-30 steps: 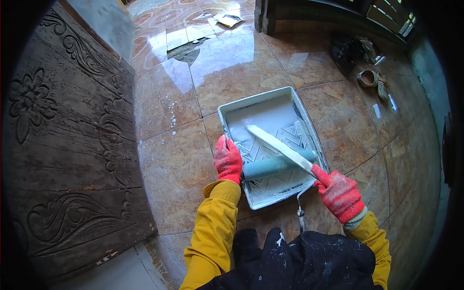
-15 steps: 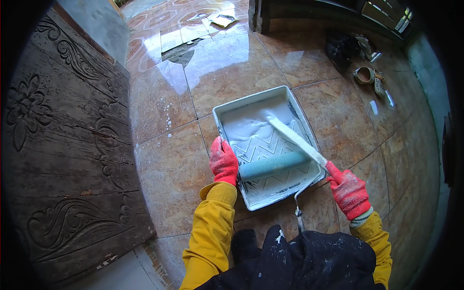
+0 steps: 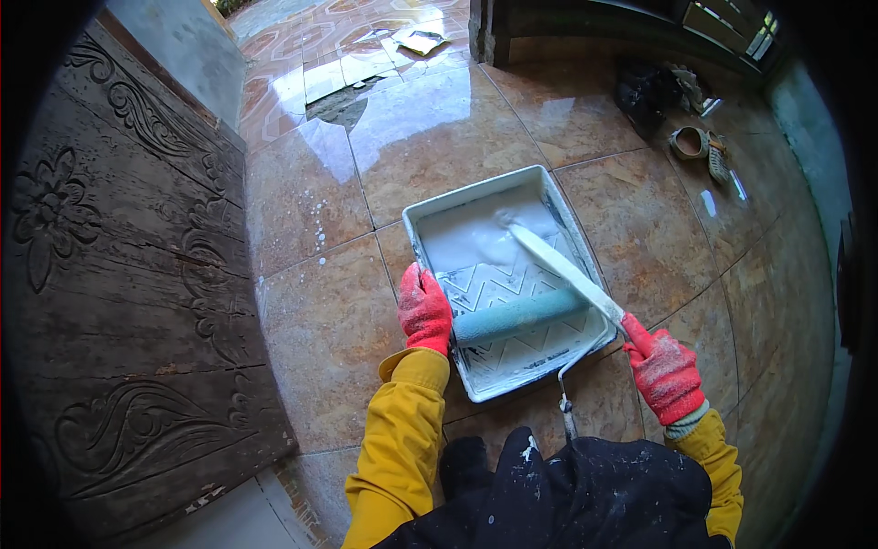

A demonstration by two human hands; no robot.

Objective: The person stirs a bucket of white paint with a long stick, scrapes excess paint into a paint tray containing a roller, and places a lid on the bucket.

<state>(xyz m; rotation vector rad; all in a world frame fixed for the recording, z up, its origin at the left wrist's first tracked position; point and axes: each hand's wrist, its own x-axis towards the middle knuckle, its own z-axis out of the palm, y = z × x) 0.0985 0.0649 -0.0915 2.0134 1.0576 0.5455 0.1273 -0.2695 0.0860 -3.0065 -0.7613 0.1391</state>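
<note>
A white paint tray point(image 3: 485, 393) lies on the tiles, with white paint point(image 3: 476, 233) pooled in its far end. My left hand point(image 3: 424, 309), in a red glove, grips the tray's left rim. A paint-coated stirring stick point(image 3: 567, 270) slants into the pool, its far tip in the paint. My right hand point(image 3: 665, 368), also red-gloved, is closed round the stick's near end. Across the ribbed slope of the tray rests a blue-green paint roller point(image 3: 521, 316), its wire frame bending over the near right edge toward me.
To the left stands a dark carved wooden panel point(image 3: 137, 274). Shoes point(image 3: 700, 146) and a black bag point(image 3: 645, 91) lie at the far right. Paint drops spot the brown tile floor point(image 3: 320, 339). A broken tile patch point(image 3: 343, 105) and a paint-smeared sheet point(image 3: 421, 41) are at the back.
The stick's far tip has shifted slightly in the pool, and the paint's surface looks different around it. My left hand stays on the rim, and the roller has barely moved.
</note>
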